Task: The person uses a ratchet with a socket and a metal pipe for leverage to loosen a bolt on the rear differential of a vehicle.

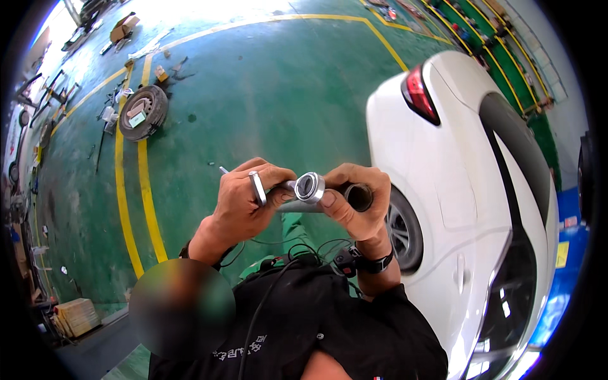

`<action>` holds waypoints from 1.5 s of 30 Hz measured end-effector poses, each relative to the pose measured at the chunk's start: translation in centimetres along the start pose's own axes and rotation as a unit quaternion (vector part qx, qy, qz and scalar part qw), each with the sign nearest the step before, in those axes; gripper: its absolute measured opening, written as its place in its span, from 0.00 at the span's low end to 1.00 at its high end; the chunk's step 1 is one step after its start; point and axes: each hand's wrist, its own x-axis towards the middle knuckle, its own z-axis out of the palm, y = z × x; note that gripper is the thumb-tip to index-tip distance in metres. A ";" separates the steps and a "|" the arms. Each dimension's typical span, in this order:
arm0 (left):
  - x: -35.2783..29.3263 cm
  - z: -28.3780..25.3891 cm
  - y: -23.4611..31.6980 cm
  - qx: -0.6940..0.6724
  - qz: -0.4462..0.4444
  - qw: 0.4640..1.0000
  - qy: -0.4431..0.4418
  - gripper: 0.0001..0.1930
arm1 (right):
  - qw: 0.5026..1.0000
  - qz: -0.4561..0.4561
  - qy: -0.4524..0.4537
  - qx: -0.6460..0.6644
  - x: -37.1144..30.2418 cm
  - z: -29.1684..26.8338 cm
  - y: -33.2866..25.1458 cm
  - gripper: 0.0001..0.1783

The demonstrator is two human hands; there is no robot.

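Just left of the white car [443, 177], over the green floor [253, 107], a ring-headed metal part [310, 188] is held between two hands. Left hand [240, 196], farther from the car: grip clamped on the part's stem; a silver bar [258, 189] lies across the fingers. Right hand [366, 218], nearer the car: grip closed around an open-ended tube [360, 197], thumb at the ringed head's edge. Whether part and tube are joined cannot be told. Loose wheel [159, 101]: on the floor, well left of the car.
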 end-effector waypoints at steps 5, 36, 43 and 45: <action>11.7 0.9 -10.7 0.015 -0.013 1.000 0.012 0.10 | 0.996 -0.001 -0.083 -0.016 14.6 -5.4 7.8 0.04; 82.9 15.5 -59.1 -0.277 -0.212 0.922 -0.168 0.12 | 0.942 0.015 0.292 -0.165 78.8 -42.5 45.3 0.05; 99.5 25.3 -66.9 -0.147 -0.039 0.976 -0.155 0.07 | 0.943 0.005 0.296 -0.153 89.9 -57.1 48.0 0.06; 104.5 27.5 -68.6 -0.134 -0.034 0.980 -0.145 0.05 | 0.937 0.000 0.300 -0.179 93.2 -60.7 49.0 0.07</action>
